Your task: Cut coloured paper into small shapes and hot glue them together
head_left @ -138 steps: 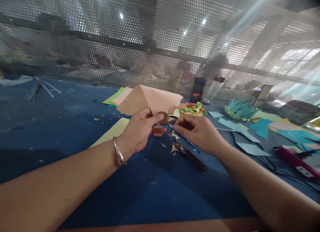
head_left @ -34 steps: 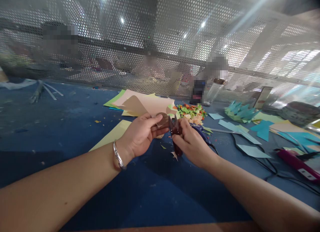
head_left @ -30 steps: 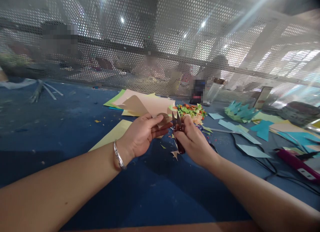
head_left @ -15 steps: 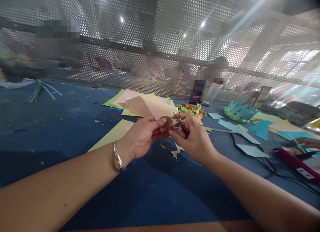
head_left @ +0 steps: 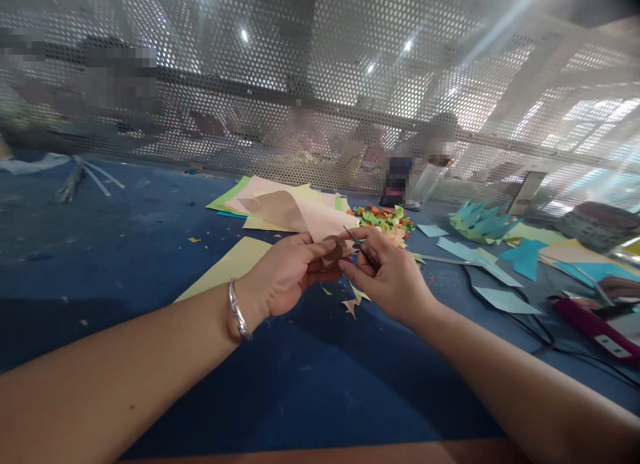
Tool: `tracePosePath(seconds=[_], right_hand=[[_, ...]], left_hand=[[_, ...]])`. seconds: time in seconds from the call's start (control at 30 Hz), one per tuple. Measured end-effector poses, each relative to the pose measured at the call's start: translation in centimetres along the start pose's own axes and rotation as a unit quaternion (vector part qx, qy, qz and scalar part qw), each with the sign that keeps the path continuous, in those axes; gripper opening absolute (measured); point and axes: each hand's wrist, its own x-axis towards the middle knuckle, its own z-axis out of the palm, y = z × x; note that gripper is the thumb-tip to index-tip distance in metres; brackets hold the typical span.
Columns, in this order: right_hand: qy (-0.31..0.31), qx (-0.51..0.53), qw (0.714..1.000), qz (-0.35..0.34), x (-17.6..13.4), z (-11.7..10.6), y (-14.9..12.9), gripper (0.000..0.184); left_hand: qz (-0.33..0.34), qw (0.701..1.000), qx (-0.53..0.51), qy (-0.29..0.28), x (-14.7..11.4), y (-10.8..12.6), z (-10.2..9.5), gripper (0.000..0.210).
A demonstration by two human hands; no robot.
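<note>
My left hand (head_left: 280, 274), a silver bangle at its wrist, pinches a curled pale pink sheet of paper (head_left: 323, 217). A small round brown piece (head_left: 335, 249) lies against the paper under my thumb; what it is I cannot make out. Close on the right, my right hand (head_left: 397, 277) is closed around small dark scissors (head_left: 367, 252). Their blades point up and left beside the paper's near end. My fingers hide the handles and part of the paper. Below my hands, paper scraps (head_left: 351, 307) lie on the blue table (head_left: 310, 391).
Behind my hands lie stacked coloured sheets (head_left: 240, 196) and a pile of green and orange clippings (head_left: 383, 217). At the right are a blue-green paper shape (head_left: 480, 221), light blue pieces (head_left: 507, 300), black cables and a purple power strip (head_left: 590, 327). A perforated metal screen (head_left: 240, 117) borders the back.
The pink paper and brown piece have shifted and turned slightly in my left hand. The scissors' blades have moved a little left. Both hands keep their grips.
</note>
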Motion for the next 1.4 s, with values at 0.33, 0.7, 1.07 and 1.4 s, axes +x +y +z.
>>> tracePosePath(seconds=[0.33, 0.7, 1.07, 1.4], right_hand=[[-0.02, 0.016, 1.0, 0.007, 0.08, -0.2, 0.26, 0.037], [-0.028, -0.007, 1.0, -0.001, 0.1, -0.33, 0.3, 0.036], [-0.012, -0.008, 1.0, -0.009, 0.04, -0.28, 0.26, 0.035], [0.034, 0.035, 0.998, 0.03, 0.36, -0.99, -0.26, 0.033]], left_hand=[[-0.008, 0.999, 0.026, -0.017, 0.35, -0.09, -0.55, 0.016], [-0.014, 0.999, 0.039, -0.028, 0.28, 0.15, -0.43, 0.017], [0.005, 0.998, 0.052, -0.027, 0.46, -0.23, -0.71, 0.014], [0.075, 0.994, 0.084, 0.009, -0.06, 0.49, -0.04, 0.008]])
